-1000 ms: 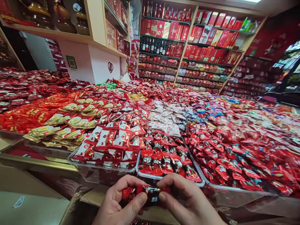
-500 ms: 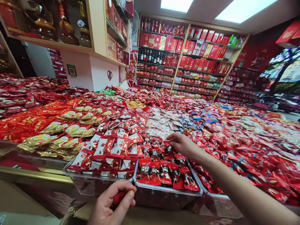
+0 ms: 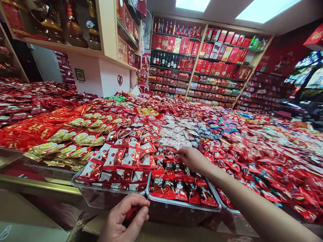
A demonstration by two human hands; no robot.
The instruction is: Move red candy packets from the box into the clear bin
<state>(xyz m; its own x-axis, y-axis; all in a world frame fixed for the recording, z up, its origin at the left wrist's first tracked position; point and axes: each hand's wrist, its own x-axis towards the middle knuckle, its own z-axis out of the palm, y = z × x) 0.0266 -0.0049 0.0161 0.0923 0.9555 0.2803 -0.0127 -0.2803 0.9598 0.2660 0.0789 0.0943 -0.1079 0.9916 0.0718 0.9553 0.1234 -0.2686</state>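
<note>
My left hand (image 3: 126, 218) is closed in front of the bins, thumb pressed to the fingers. Part of a red wrapped candy packet (image 3: 131, 213) shows inside its curl. Over the back of a clear plastic bin (image 3: 184, 204), my right hand (image 3: 193, 160) reaches down with its fingers bent together; their tips and whatever they grip are hidden. That bin holds rows of red-and-black candy packets (image 3: 180, 189), those in front standing in a neat row. To its left, another clear bin (image 3: 108, 190) is heaped with red-and-white packets (image 3: 132, 156).
Gold packets (image 3: 75, 151) and orange-red packets (image 3: 32, 129) lie to the left, white packets (image 3: 178, 131) behind, and a wide heap of red packets (image 3: 267, 168) to the right. A cardboard box (image 3: 78, 227) stands low in front. Shelves (image 3: 186, 80) line the back wall.
The view has shifted slightly, so the bins appear a little further right. My right hand has moved slightly over the back of the bin. My left hand keeps its closed grip.
</note>
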